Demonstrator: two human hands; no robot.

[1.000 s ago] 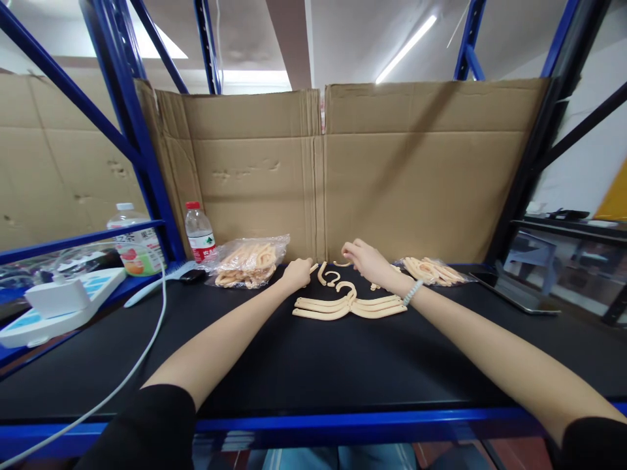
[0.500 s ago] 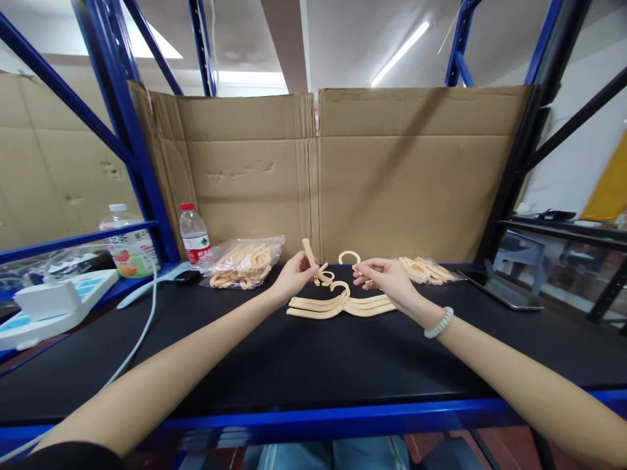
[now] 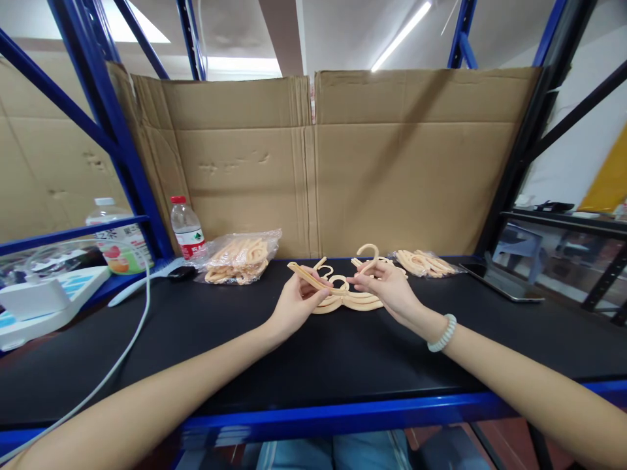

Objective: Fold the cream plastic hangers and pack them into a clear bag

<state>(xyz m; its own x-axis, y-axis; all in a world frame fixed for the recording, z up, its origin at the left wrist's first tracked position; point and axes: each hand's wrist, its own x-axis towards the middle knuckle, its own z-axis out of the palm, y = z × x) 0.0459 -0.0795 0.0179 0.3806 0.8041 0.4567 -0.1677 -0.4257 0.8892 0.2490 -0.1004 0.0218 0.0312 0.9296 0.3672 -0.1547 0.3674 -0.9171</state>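
My left hand [image 3: 294,305] is closed round a beige hanger arm [image 3: 309,279], which slants down toward the right. Between the fingers of my right hand [image 3: 392,290] is a beige hanger hook [image 3: 368,249], its curve standing above the fingertips. A small gap seems to lie between the two pieces. Beneath and behind them, several beige hangers [image 3: 337,305] lie stacked on the black tabletop [image 3: 313,362], partly covered by my hands. More loose beige hanger parts [image 3: 323,267] lie just beyond the stack.
Clear plastic bags of hanger parts stand at the back left [image 3: 240,258] and back right [image 3: 424,263]. A red-capped bottle [image 3: 187,228], a power strip [image 3: 81,297] and a white cable [image 3: 142,320] are on the left. A flat dark device [image 3: 504,284] lies right. Cardboard [image 3: 416,170] walls the back.
The hanger arm in my left hand has tipped from nearly upright to a low slant. My hands have come nearer to me, and the hook has turned and moved right. The camera view has shifted slightly.
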